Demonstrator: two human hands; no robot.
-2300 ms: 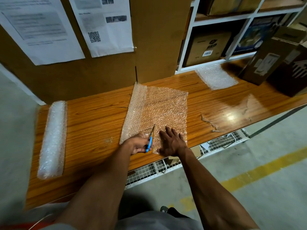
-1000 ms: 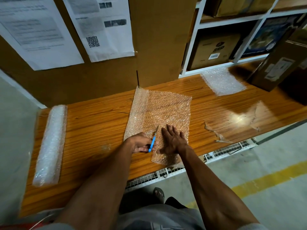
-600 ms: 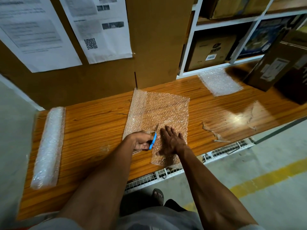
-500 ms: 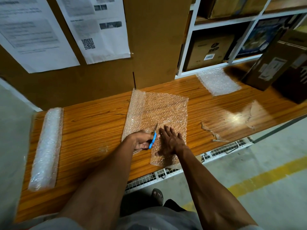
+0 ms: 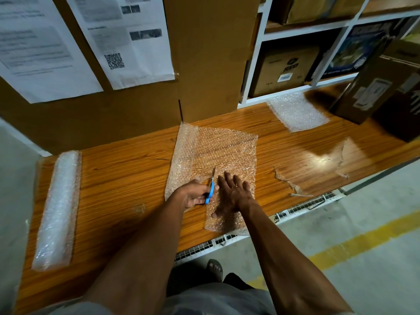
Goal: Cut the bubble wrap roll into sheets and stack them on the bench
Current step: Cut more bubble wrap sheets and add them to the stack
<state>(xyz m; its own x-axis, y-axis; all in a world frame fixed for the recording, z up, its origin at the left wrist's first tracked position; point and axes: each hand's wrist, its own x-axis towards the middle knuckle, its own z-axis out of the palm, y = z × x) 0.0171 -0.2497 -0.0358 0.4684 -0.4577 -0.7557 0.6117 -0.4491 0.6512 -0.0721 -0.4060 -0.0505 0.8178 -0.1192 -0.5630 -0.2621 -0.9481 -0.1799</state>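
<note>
A partly unrolled bubble wrap roll (image 5: 185, 146) lies on the wooden bench (image 5: 118, 183), its flat unrolled part (image 5: 227, 151) spread to the right. My left hand (image 5: 193, 195) grips blue-handled scissors (image 5: 211, 187) whose blades point away from me into the wrap along a cut. My right hand (image 5: 234, 194) presses flat on the wrap just right of the blades, fingers spread. The near cut flap (image 5: 225, 223) reaches the bench's front edge. A stack of cut sheets (image 5: 297, 111) lies at the back right.
A second bubble wrap roll (image 5: 58, 210) lies at the bench's left end. Dark cardboard boxes (image 5: 381, 85) stand at the right, white shelving with boxes (image 5: 284, 67) behind. A brown board with papers (image 5: 122, 37) backs the bench. Torn laminate scraps (image 5: 288, 183) lie right of the wrap.
The scissors have advanced a little farther into the wrap, and the cut flap near the front edge has grown longer. My right hand stays pressed on the sheet.
</note>
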